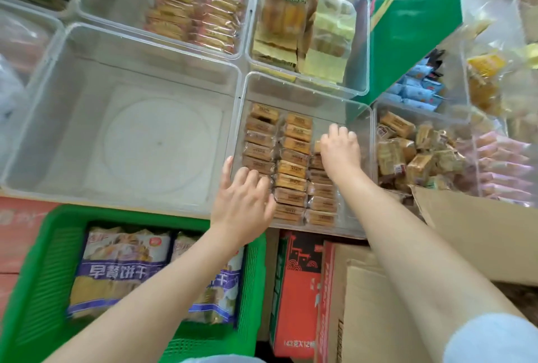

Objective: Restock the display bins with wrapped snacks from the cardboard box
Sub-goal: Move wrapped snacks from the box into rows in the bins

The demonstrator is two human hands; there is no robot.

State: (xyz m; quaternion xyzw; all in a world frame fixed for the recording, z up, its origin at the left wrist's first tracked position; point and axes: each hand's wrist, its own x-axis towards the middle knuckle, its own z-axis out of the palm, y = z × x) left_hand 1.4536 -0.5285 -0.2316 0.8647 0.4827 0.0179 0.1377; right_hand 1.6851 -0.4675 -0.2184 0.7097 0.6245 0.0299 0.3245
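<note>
A clear display bin in the middle holds brown wrapped snacks in three neat columns. My left hand lies with spread fingers on the near end of the left column, at the bin's front left corner. My right hand is over the far end of the right column, fingers curled down around a wrapped snack that peeks out beside the thumb; the fingertips are hidden. The cardboard box stands open at the lower right, its inside out of view.
A large clear bin to the left holds nothing. Other clear bins with wrapped snacks surround the middle one. A green basket with biscuit bags sits lower left. A red carton is below the bin, and a green box leans upper right.
</note>
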